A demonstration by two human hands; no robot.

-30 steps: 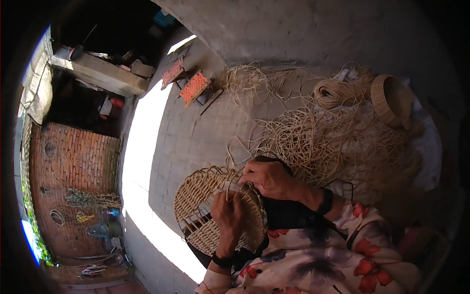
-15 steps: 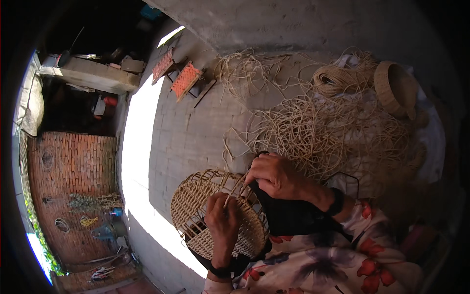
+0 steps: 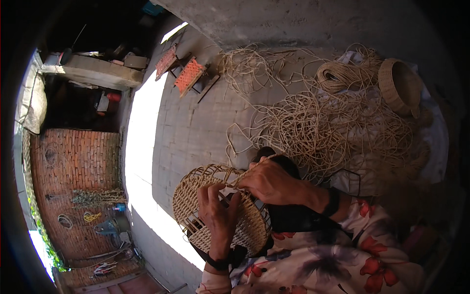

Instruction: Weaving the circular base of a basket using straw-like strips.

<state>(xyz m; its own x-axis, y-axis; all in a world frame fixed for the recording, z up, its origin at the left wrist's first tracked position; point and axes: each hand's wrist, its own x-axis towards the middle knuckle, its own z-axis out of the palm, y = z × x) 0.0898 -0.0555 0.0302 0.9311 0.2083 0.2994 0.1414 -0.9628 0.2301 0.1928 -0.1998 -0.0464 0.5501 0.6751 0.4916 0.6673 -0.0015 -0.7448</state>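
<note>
A half-woven basket [image 3: 246, 223] of straw-coloured cord on a stiff open frame rests in my lap, on black cloth. Over its open middle lies my left hand [image 3: 217, 208], fingers curved and thumb held apart, with no cord visible between them. My right hand [image 3: 270, 181] is at the far right rim, its fingers closed on a cord [image 3: 236, 182] that runs along the rim. The palm side of my right hand is hidden. Bare frame rods show between the woven parts.
Loose cord [image 3: 318, 127] is heaped on the floor ahead and right, beside a coiled bundle [image 3: 338, 76] and a round woven basket [image 3: 391, 88]. Two low stools with red woven seats [image 3: 190, 76] stand farther off. A brick wall [image 3: 78, 161] is at the left.
My left hand has let go of the cord it pinched, and its thumb and fingers have spread. My right hand has tipped lower over the rim, still gripping the cord.
</note>
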